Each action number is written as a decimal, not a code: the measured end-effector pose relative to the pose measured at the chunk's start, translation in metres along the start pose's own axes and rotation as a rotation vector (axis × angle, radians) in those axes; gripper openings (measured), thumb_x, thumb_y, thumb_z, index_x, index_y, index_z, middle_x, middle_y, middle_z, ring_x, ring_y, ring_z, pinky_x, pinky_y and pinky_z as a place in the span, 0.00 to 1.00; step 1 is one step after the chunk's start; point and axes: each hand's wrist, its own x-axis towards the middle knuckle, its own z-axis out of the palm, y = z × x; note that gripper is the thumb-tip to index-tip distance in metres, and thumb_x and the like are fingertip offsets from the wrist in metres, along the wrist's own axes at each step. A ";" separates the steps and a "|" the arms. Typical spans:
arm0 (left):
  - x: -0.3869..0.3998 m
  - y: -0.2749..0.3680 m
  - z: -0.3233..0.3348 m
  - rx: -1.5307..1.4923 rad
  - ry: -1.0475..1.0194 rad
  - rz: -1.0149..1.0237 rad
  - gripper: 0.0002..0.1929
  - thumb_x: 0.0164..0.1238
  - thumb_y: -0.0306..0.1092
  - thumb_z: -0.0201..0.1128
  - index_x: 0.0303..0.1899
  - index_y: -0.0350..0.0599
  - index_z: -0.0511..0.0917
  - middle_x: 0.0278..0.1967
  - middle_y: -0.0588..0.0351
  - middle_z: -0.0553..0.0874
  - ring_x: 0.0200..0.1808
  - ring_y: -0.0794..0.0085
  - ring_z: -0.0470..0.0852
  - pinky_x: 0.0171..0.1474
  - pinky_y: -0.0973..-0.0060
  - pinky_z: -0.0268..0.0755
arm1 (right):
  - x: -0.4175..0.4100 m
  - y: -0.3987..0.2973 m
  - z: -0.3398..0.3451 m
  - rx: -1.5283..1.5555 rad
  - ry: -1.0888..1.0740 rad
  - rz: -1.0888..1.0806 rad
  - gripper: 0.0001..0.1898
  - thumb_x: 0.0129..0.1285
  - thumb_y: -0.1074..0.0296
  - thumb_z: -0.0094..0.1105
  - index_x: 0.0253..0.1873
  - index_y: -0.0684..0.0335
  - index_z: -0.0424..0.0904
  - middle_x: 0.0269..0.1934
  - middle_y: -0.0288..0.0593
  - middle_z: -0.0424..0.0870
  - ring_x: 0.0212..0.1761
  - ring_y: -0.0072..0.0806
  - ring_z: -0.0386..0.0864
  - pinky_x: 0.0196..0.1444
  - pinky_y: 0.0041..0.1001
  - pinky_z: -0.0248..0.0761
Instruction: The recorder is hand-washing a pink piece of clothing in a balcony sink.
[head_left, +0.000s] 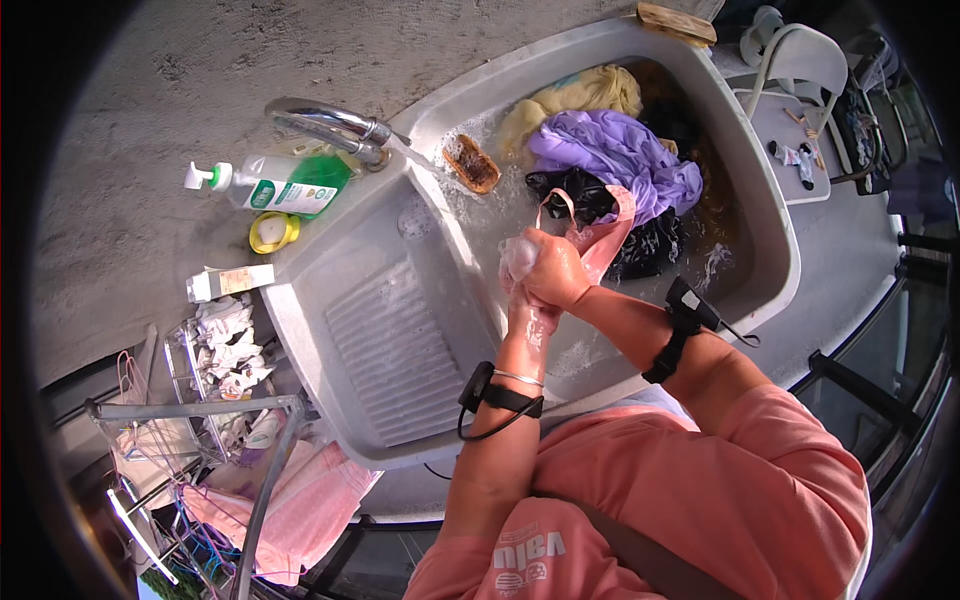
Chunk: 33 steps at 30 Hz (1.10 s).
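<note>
Both my hands are pressed together over the double-basin laundry sink (780, 277), gripping a wet pink garment with a thin strap (604, 244). My right hand (559, 271) covers much of my left hand (536, 311), so the left fingers are mostly hidden. White suds (517, 259) cling to the gripped part. Beneath and beyond the hands, a purple cloth (600, 146), black clothing (649, 244) and a pale yellow cloth (585, 97) lie in soapy water. A wooden scrub brush (471, 163) floats bristles up near the stream from the chrome faucet (337, 124).
The ribbed washboard (394, 352) lies left of the basin. Along the ledge are a green-liquid pump bottle (292, 184), a yellow dish with soap (272, 232) and a white bottle (231, 283). A metal rack (195, 411) holds laundry lower left; a folding chair (802, 67) stands upper right.
</note>
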 end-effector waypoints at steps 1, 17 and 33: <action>0.002 -0.002 -0.004 0.066 0.083 -0.027 0.16 0.68 0.45 0.57 0.52 0.52 0.73 0.41 0.60 0.80 0.33 0.80 0.78 0.33 0.76 0.76 | 0.005 0.007 -0.003 0.000 0.000 -0.002 0.14 0.49 0.61 0.64 0.37 0.62 0.73 0.26 0.56 0.81 0.34 0.54 0.81 0.39 0.43 0.74; 0.056 -0.047 -0.097 1.539 0.016 0.177 0.34 0.69 0.61 0.47 0.67 0.46 0.61 0.64 0.45 0.67 0.66 0.48 0.63 0.63 0.50 0.61 | 0.015 0.149 0.007 -0.659 -0.687 0.204 0.19 0.51 0.60 0.64 0.48 0.61 0.83 0.43 0.50 0.86 0.47 0.42 0.84 0.47 0.37 0.77; 0.001 0.006 -0.053 -0.029 -0.372 -0.142 0.24 0.72 0.59 0.45 0.55 0.51 0.72 0.50 0.56 0.79 0.49 0.65 0.81 0.42 0.68 0.78 | -0.065 -0.042 -0.016 -0.113 0.052 -0.371 0.10 0.52 0.63 0.61 0.35 0.60 0.72 0.29 0.44 0.77 0.36 0.43 0.80 0.40 0.38 0.72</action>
